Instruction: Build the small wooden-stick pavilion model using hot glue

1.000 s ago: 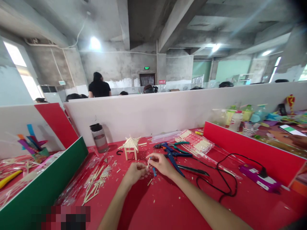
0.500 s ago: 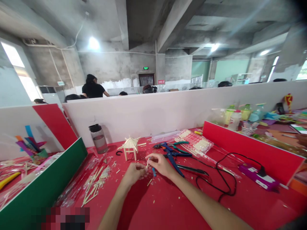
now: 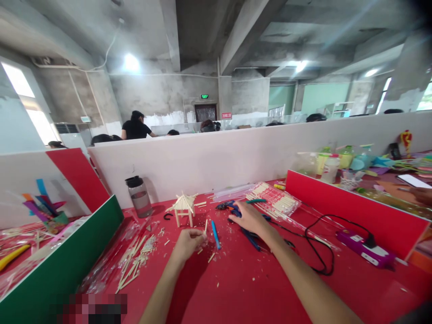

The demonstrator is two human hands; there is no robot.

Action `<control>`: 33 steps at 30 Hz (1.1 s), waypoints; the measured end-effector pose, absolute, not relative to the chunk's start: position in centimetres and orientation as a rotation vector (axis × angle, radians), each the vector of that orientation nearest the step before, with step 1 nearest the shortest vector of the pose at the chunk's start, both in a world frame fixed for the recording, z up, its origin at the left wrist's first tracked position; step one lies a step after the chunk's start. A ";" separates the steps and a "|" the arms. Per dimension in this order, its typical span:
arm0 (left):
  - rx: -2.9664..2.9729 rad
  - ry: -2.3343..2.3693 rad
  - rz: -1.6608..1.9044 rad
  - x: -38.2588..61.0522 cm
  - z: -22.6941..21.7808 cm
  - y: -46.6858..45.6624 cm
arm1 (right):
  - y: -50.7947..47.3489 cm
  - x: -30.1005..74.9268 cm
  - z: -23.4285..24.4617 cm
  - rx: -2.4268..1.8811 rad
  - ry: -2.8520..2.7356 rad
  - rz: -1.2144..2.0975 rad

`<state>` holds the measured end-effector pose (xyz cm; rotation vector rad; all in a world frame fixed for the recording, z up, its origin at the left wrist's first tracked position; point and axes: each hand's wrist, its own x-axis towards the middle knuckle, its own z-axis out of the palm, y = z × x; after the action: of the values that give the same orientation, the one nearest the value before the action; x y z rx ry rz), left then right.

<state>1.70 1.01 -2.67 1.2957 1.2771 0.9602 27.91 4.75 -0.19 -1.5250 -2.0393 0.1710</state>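
My left hand is closed in a pinch on a short wooden stick, which points upward from the fingertips. Just beyond it stands a small pavilion model built of pale sticks, with a pitched roof and legs. A blue pen lies on the red tabletop between my hands. Over the group of tools is my right hand, its thumb and fingers apart. Beneath it a blue-handled tool is partly covered, and a green handle shows behind. I cannot tell whether the fingers touch a tool.
Loose sticks and plastic wrapping lie left, beside a green divider. A water bottle stands at the white partition. Packed sticks lie at the back right. A black cord runs to a purple power strip.
My right hand has left the stick at my left fingertips and moved right, over the tools. The blue pen now lies uncovered. My left hand has stayed about in place with the stick.
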 end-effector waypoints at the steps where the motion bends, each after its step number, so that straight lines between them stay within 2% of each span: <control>1: 1.301 1.272 0.971 1.6 -2.7 1.1 | 4.8 28.9 -0.3 -1.646 -2.079 0.136; 4: 1.288 1.252 1.007 1.5 -2.9 1.2 | 4.7 30.6 -0.8 -1.941 -2.158 0.194; 7: 1.285 1.247 1.020 1.4 -3.0 1.2 | 4.5 30.9 -1.0 -2.061 -2.220 0.304; 19: 1.270 1.237 1.055 1.3 -2.6 1.1 | 4.4 30.3 -0.2 -2.025 -2.212 0.095; 24: 1.276 1.227 1.084 1.5 -2.2 0.9 | 4.4 30.0 0.8 -1.803 -2.137 0.065; 33: 1.262 1.224 1.146 1.4 -2.3 1.1 | 3.8 28.9 2.1 -1.176 -1.964 0.493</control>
<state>1.38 1.07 -2.28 1.2615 1.2238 1.1458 28.87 3.78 2.11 -1.1758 -1.9641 0.4932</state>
